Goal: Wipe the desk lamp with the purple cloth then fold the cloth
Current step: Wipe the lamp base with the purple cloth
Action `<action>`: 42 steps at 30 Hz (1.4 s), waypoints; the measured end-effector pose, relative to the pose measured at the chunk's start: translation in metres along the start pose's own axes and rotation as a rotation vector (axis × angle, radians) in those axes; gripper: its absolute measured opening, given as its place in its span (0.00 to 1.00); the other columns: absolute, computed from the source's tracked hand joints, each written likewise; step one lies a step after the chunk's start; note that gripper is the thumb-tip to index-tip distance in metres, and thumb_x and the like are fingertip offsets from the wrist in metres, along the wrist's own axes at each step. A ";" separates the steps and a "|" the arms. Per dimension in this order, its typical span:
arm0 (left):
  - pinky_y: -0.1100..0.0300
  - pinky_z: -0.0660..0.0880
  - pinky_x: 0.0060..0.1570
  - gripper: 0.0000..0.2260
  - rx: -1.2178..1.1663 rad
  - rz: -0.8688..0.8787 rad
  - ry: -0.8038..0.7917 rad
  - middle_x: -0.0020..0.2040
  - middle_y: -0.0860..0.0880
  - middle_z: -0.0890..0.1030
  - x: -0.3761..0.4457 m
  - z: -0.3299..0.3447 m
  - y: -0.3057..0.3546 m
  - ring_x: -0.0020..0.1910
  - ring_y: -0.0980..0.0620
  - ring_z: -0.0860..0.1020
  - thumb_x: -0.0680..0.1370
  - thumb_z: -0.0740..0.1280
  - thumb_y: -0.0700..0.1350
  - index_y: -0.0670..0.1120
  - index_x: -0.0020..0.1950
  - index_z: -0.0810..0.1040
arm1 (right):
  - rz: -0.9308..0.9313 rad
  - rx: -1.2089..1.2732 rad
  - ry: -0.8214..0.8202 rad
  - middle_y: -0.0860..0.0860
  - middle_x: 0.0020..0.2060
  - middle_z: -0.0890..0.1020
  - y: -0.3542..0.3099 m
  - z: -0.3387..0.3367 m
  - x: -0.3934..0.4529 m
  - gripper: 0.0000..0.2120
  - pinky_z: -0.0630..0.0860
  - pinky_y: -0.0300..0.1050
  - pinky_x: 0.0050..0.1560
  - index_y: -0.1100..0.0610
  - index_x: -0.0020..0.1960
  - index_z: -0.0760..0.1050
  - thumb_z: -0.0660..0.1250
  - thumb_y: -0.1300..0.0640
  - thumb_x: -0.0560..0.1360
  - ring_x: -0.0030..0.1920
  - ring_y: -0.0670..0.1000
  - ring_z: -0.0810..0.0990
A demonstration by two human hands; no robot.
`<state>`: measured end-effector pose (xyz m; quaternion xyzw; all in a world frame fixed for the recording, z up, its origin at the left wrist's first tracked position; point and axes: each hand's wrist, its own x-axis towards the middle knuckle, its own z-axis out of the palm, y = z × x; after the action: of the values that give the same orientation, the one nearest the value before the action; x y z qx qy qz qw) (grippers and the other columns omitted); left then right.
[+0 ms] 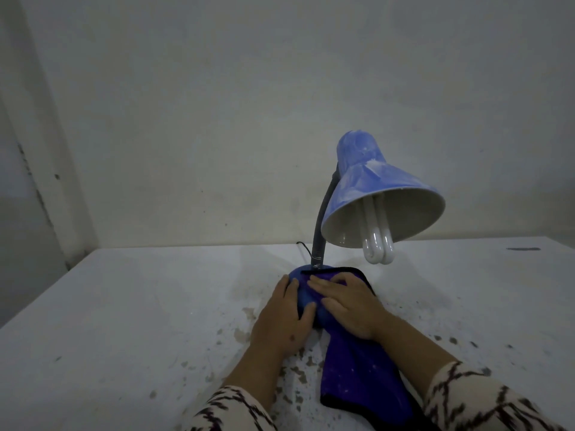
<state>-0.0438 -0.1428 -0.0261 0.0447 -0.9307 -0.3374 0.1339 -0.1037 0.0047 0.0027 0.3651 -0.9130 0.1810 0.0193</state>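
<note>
the blue desk lamp [367,209] stood on the white, speckled surface [140,306] near the wall [249,88], its dark flexible neck [323,219] rising from the round blue base [303,298] and its dusty shade [382,194] tilted toward the camera with the white bulb [378,244] showing inside. a thin black cord [303,248] ran off behind the base. the purple cloth [364,374], edged in black, was draped over the right side of the base and trailed down across the surface toward the person. the left hand [284,318] cupped the left side of the base, its grip curled round it with the thumb on the near face. the right hand [348,303] lay on top of the cloth over the base, its grip flat and the fingers [323,286] nearly straight, pressing the cloth down. patterned cream and black sleeves [485,399] covered both forearms at the bottom of the view.
</note>
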 end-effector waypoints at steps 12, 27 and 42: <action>0.59 0.54 0.72 0.28 0.022 -0.013 0.008 0.78 0.51 0.49 0.001 0.001 0.000 0.76 0.53 0.52 0.79 0.55 0.55 0.47 0.76 0.51 | 0.074 -0.036 0.029 0.55 0.58 0.70 0.003 -0.012 -0.001 0.21 0.66 0.46 0.59 0.46 0.69 0.65 0.55 0.58 0.77 0.55 0.50 0.67; 0.59 0.56 0.71 0.28 0.011 0.002 0.007 0.77 0.52 0.49 0.000 0.001 0.001 0.75 0.53 0.54 0.79 0.55 0.55 0.47 0.76 0.52 | 0.000 -0.095 0.070 0.57 0.62 0.68 0.002 -0.010 0.015 0.20 0.67 0.51 0.63 0.43 0.68 0.66 0.55 0.57 0.79 0.61 0.58 0.68; 0.59 0.58 0.70 0.28 0.010 0.008 0.024 0.77 0.51 0.50 0.000 0.002 0.000 0.74 0.53 0.56 0.79 0.56 0.54 0.47 0.76 0.53 | -0.014 -0.015 0.162 0.57 0.71 0.62 -0.001 -0.013 0.010 0.23 0.64 0.38 0.65 0.54 0.73 0.58 0.52 0.65 0.79 0.64 0.53 0.64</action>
<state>-0.0445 -0.1421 -0.0276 0.0455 -0.9308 -0.3319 0.1460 -0.1114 0.0016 0.0169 0.3553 -0.9072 0.2030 0.0971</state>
